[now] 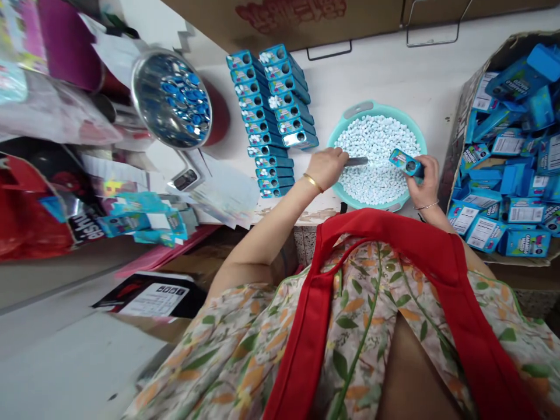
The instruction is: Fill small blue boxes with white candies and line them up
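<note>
My left hand, with a gold bangle at the wrist, is closed around a flat grey metal utensil. The utensil reaches over small white candies in a turquoise basin; I cannot make out the shape of its end. At the basin's right side, my right hand grips a small blue candy box above the candies. A dark round hole shows on the box's upward face. Two rows of similar blue boxes stand left of the basin, with white candies showing at some holes.
On the right, a cardboard carton holds many blue boxes. A steel bowl with blue and silver round pieces sits at the left, near a phone-like device and papers. Flattened blue boxes lie near the table's left edge. A large brown carton borders the back.
</note>
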Demonstrator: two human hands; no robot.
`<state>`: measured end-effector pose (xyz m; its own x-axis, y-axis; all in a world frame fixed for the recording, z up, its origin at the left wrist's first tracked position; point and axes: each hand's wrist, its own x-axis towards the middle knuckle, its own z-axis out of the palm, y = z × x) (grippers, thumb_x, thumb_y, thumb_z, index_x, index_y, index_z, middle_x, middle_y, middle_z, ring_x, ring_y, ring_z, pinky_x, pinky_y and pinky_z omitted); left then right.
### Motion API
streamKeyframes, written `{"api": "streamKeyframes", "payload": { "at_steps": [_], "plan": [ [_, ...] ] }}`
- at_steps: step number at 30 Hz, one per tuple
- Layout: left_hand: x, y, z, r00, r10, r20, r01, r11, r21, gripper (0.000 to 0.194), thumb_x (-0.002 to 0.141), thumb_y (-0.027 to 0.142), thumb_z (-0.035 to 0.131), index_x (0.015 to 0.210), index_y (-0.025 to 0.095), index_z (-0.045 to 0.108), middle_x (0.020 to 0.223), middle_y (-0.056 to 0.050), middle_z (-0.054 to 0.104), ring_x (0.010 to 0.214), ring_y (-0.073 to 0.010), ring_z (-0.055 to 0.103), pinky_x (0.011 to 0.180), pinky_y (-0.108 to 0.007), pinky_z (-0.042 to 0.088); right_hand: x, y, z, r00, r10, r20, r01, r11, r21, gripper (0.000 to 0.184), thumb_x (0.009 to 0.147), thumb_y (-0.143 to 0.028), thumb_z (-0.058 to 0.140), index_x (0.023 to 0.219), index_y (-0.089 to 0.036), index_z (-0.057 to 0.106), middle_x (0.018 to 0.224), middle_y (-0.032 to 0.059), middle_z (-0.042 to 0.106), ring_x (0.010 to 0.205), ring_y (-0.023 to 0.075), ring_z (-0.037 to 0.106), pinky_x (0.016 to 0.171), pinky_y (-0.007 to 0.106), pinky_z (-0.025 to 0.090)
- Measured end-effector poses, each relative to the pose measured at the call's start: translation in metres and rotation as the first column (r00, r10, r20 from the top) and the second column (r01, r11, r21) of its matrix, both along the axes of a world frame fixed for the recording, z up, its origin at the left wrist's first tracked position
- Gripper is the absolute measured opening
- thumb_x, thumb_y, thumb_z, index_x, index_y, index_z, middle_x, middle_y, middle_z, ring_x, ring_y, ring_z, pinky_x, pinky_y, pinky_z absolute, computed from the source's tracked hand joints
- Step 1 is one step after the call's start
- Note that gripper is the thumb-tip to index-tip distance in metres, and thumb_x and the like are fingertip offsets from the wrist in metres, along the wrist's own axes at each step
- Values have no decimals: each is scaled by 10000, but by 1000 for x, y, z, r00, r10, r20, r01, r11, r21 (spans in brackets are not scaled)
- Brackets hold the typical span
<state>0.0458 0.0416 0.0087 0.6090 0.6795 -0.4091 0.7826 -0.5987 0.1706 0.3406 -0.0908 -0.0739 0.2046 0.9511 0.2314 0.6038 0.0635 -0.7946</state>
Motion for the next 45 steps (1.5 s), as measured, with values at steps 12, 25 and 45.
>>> {"api": "streamKeyframes", "payload": {
  "at_steps": [12,25,45],
  "plan": [
    [65,-36,-88,935,113,335,51,895,-443,354,1067,239,528,1386,122,627,1431,-203,702,1296,-295,670,1127,-394,497,16,2,26,981,-188,36,190,981,-43,589,940,-759,683,1264,-271,614,1168,97,699,1091,297,722,1012,564,635],
    [25,-2,52,930,-171,324,208,974,-84,240,1059,255,579,1251,172,699,1165,-137,742,1092,-296,710,894,-390,550,-11,4,-1,996,72,58,-69,996,-52,410,927,-416,606,1317,-291,616,1304,119,730,1247,347,682,1137,637,581],
    [15,-1,-56,981,165,101,-145,972,-186,264,1026,98,489,1136,166,720,1203,-216,734,1161,-363,670,942,-478,534,6,-2,3,999,-43,-16,42,999,-31,480,994,-563,671,1380,-293,578,1322,111,684,1254,331,687,1116,649,598]
  ]
}}
